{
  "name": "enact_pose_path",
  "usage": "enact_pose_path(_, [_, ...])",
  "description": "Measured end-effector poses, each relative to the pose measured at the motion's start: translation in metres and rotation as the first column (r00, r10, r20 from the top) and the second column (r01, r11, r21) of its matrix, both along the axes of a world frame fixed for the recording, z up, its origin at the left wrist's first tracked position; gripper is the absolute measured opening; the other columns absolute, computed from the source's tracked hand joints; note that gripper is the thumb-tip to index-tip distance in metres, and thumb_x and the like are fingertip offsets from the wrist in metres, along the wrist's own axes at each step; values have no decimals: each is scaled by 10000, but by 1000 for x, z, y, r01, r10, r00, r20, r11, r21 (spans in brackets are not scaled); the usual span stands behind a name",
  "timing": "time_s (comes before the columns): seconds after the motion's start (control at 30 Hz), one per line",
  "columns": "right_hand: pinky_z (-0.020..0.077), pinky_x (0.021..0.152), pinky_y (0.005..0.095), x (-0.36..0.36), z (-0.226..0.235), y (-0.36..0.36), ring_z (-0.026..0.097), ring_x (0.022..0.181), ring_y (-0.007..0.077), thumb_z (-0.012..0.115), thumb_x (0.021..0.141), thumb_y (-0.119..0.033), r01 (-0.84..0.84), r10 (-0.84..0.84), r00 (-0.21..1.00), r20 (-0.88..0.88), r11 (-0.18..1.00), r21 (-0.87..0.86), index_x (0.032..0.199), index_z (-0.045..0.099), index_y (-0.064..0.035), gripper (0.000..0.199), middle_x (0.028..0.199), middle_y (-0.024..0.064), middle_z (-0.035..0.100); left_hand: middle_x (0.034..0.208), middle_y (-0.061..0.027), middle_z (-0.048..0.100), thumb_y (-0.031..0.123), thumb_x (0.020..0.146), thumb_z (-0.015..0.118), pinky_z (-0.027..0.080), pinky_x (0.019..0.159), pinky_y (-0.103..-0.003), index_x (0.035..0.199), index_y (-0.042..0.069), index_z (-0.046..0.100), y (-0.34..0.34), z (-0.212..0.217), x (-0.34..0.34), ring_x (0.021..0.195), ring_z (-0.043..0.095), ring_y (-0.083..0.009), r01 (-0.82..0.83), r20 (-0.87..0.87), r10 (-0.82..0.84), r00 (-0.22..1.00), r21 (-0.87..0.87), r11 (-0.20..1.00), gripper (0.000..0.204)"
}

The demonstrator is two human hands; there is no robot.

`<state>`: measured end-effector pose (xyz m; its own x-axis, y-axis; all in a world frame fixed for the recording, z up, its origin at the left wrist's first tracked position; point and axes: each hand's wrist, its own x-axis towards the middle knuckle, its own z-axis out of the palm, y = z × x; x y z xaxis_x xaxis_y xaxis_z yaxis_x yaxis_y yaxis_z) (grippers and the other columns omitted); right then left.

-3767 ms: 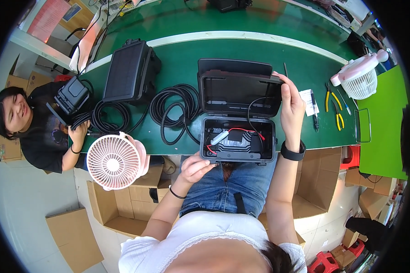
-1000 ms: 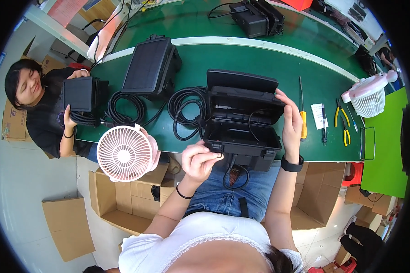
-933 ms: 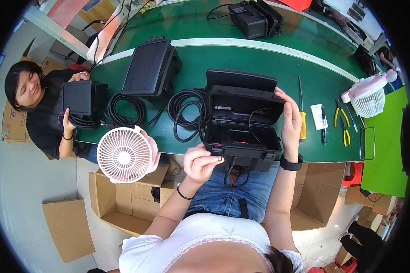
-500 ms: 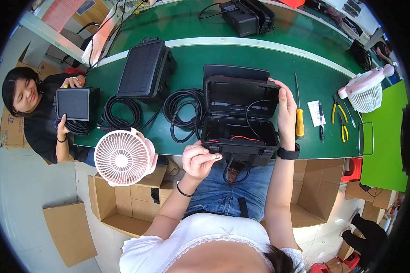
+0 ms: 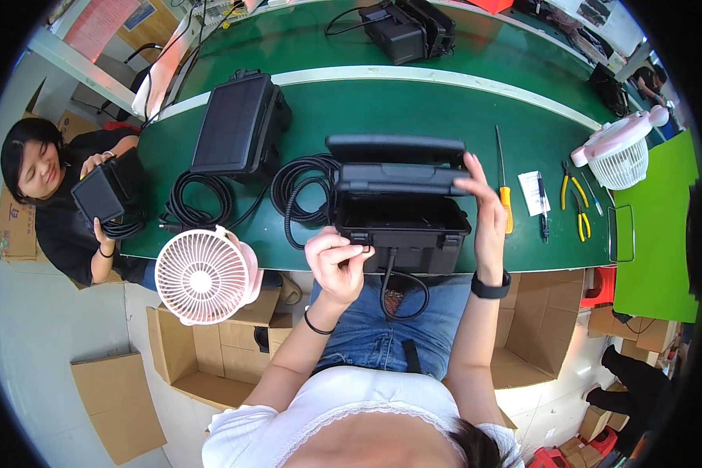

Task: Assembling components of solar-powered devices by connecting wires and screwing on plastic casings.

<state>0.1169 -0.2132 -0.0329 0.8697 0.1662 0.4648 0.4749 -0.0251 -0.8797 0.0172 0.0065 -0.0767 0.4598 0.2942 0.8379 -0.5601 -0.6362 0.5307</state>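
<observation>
While the person sits at the near edge of the long green workbench (image 5: 413, 109), lower centre of the frame shows blue-jeaned knees and a loop of thin black cable (image 5: 402, 292) hanging down from the black plastic case (image 5: 402, 222) above them.

Left hand (image 5: 335, 265), centre of frame: fingers curled together at the case's front wall, pinching something small at the spot where the cable leaves; too small to tell what.

Right hand (image 5: 483, 210), right of centre: fingers stretched out flat along the edge of the case's raised lid (image 5: 398, 160), propping it up; black watch on the wrist.

Case stands at the bench's near edge, lid up, dark interior; contents cannot be made out.

Judged progress: case open and cable already led out through the front; lid not yet shut, so fitting appears midway.

Left of centre, a pink round desk fan (image 5: 203, 274) clipped at the bench edge. Behind it, coils of black corrugated hose (image 5: 300, 191) and a closed black case (image 5: 238, 129).

Right of the open case: an orange-handled screwdriver (image 5: 505, 199), a white slip, yellow-handled pliers (image 5: 576, 204), and a second pale fan (image 5: 616, 156).

Far left, a co-worker in black holds a small black box (image 5: 101, 191).

Top of frame, another black unit (image 5: 405, 27) on the far bench.
</observation>
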Motion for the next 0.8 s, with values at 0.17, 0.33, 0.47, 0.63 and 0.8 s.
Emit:
enact_pose_path(0.17, [311,1147,527,-33,-17,-4,362,1434,429,665,784,-704,57,-53,998,42,993,-103,1093,703,-103,677,1483,235,474,1085,-97,458,78,725,867,466,845,-358,934,98,618,-5,-2,6,970,506,-250,-47,-38,46,998,-15,999,326])
enact_pose_path(0.33, [375,1114,512,-41,-18,-2,412,1403,427,952,583,-344,80,-37,985,168,963,-257,1188,597,-144,730,1538,267,373,1161,-112,413,29,754,831,430,895,-332,1075,74,533,-7,7,13,1024,476,-238,14,-76,-36,996,-272,962,441])
enact_pose_path(0.47, [391,1107,491,-39,-17,1,447,1379,418,951,597,-184,82,-45,987,155,968,-237,1182,575,-143,697,1535,264,380,1175,-103,397,90,731,879,464,884,-335,1077,79,518,5,14,12,975,508,-223,91,-98,-141,985,-396,914,500])
enact_pose_path(0.63, [399,1102,480,-38,-17,1,468,1366,405,937,614,-161,66,-36,988,153,978,-198,1185,574,-145,676,1533,265,380,1157,-109,443,175,660,931,492,837,-355,1113,58,587,17,26,0,991,536,-244,17,-196,-17,980,0,1000,581])
enact_pose_path(0.8, [406,1096,480,-39,-18,2,482,1355,406,934,614,-154,75,-44,986,161,978,-195,1183,575,-147,673,1529,265,386,1063,-101,562,204,667,911,498,796,-364,1120,57,649,20,26,-2,928,577,-268,-51,-181,82,980,170,984,544])
